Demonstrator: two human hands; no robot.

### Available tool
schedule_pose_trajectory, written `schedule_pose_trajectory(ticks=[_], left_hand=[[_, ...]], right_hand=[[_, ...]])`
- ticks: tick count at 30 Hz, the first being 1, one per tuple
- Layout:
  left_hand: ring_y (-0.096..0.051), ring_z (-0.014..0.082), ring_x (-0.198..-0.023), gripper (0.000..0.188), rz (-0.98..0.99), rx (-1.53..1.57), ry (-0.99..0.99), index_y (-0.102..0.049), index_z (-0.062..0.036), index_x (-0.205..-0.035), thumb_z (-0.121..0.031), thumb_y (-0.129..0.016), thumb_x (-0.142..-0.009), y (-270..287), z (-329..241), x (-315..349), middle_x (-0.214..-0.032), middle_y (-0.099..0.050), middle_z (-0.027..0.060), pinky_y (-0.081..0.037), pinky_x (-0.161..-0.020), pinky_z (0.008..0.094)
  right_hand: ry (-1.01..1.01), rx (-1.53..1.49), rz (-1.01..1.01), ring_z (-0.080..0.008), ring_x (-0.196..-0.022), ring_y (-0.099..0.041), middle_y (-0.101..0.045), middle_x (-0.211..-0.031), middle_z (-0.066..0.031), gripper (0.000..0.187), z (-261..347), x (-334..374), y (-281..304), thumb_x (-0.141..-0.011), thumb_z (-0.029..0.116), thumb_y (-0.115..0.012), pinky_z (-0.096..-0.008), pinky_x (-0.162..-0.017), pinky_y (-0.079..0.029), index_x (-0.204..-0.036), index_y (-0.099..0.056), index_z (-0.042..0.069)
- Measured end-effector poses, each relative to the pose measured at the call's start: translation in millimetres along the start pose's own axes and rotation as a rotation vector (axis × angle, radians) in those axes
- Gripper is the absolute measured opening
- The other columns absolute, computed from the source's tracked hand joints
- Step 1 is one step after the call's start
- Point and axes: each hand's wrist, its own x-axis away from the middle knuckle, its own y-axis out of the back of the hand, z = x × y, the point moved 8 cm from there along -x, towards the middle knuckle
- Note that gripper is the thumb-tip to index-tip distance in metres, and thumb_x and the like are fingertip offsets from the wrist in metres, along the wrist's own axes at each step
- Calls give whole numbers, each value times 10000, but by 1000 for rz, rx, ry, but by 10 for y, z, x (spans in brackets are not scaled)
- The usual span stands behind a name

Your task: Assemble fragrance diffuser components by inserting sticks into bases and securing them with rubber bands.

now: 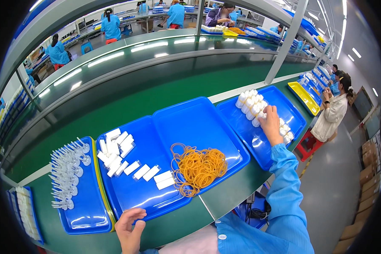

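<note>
My right hand (271, 126) reaches into the right-hand blue tray (292, 111), its fingers closed on a white cylindrical piece (261, 115) at the edge of a cluster. Rows of similar white cylindrical pieces (249, 103) stand there, with a few more (286, 132) beyond the hand. My left hand (130, 228) is empty, thumb and fingers apart, at the near edge of the left-middle blue tray (135, 202). White rectangular pieces (114, 148) with clear parts lie loose in that tray. A heap of orange rubber bands (202, 168) spreads over the near side of the centre blue tray (194, 118).
At the left, a blue tray (86, 218) holds several clear stemmed plastic parts (70, 173). Behind the trays runs a green conveyor belt (156, 91) beside a metal post (285, 44). A co-worker (336, 106) sits at the right near a yellow tray (304, 98).
</note>
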Motion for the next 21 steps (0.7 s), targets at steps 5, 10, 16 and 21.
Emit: schedule_pose_trajectory(ticks=[5,10,16,21], left_hand=[[-612,173,-914,293,-118,-31,-21,-621,23,-1084,-88,-659,-816,190,-101,1,-992,-658,103,-480,-841,296],[-616,183,-941,214,-178,-223,-125,-642,36,-1031,-11,-621,-823,676,-280,-141,-1027,-631,109,-487,-851,293],[-638,156,-914,200,-252,-583,-324,-672,5,-1042,-33,-646,-848,1315,-494,-693,-964,-682,91,-489,-824,279],[-640,268,-832,93,-208,-976,-493,-699,-49,-875,-117,-687,-813,1553,-492,-1116,-881,-668,94,-499,-729,353]], right_hand=[[101,-64,-63,-364,-840,-567,-500,-933,-137,326,388,-56,177,-708,-18,-711,-443,-694,-469,-929,-484,57],[228,-374,48,-306,-864,-592,-586,-940,-108,274,1573,14,349,-721,4,-707,-378,-740,-477,-958,-581,58],[872,-651,405,-325,-981,-586,-633,-978,-114,314,3583,587,253,-741,81,-722,-423,-852,-450,-1037,-619,56],[1013,-687,627,-338,-957,-595,-640,-973,-137,251,4365,1010,-433,-780,104,-677,-440,-846,-467,-1022,-631,58]])
